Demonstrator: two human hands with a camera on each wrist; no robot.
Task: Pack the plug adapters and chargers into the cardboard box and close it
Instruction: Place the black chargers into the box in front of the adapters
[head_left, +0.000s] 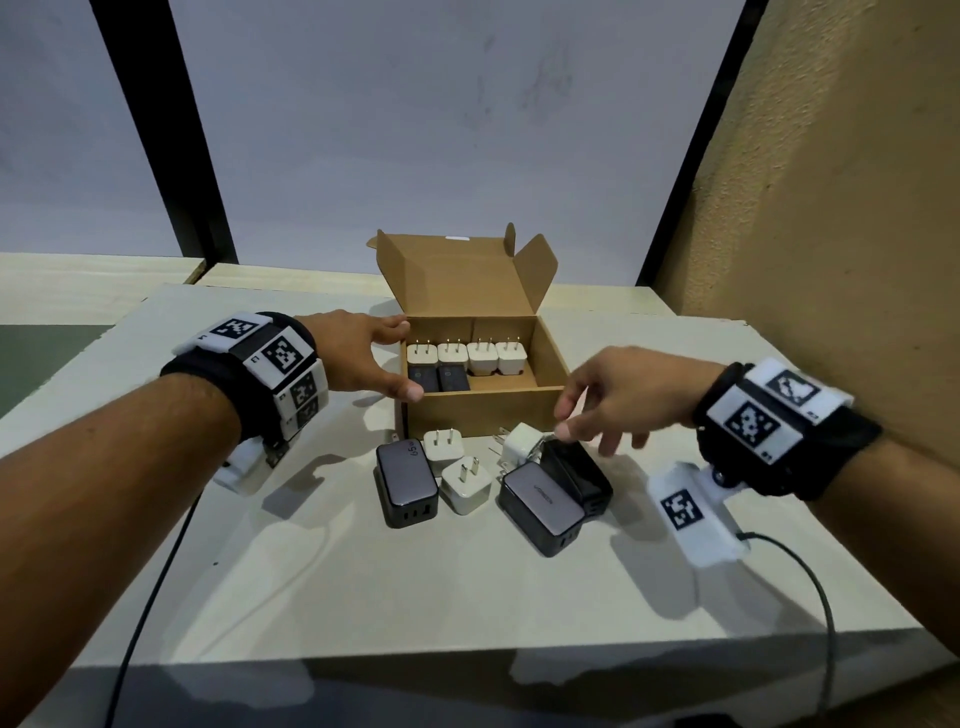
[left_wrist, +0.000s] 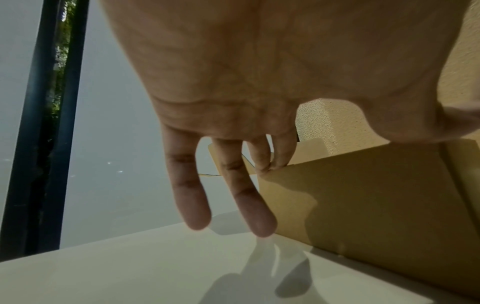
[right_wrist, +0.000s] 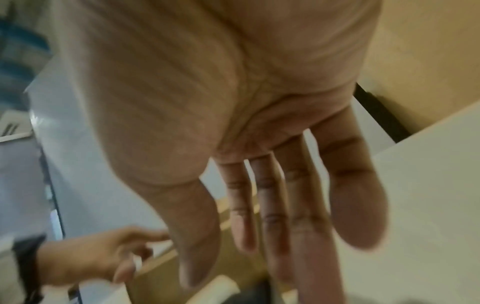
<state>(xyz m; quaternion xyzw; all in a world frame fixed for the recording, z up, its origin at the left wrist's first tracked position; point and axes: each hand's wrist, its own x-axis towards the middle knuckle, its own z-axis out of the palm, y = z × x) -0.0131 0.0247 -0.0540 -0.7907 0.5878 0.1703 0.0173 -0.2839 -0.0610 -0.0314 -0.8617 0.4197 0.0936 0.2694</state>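
Observation:
The open cardboard box (head_left: 483, 413) stands mid-table with its lid flaps up. Inside are a row of several white plug adapters (head_left: 467, 358) and two dark chargers (head_left: 439, 378). My left hand (head_left: 400, 358) spans the box's left wall, thumb at the front corner, and its straight fingers (left_wrist: 279, 156) touch the box's (left_wrist: 376, 205) top edge. In front of the box lie white adapters (head_left: 444, 447) (head_left: 466, 486) (head_left: 522, 441), a grey 65W charger (head_left: 405, 480), another grey charger (head_left: 543, 506) and a black charger (head_left: 576, 475). My right hand (head_left: 587, 431) hovers over the black charger, holding nothing, fingers (right_wrist: 272, 216) spread.
The white tabletop (head_left: 311, 597) ends at a front edge near me. Thin cables (head_left: 826, 597) (head_left: 145, 597) trail from both wrists. A beige wall (head_left: 831, 208) rises close on the right; black window posts (head_left: 156, 130) stand behind the table.

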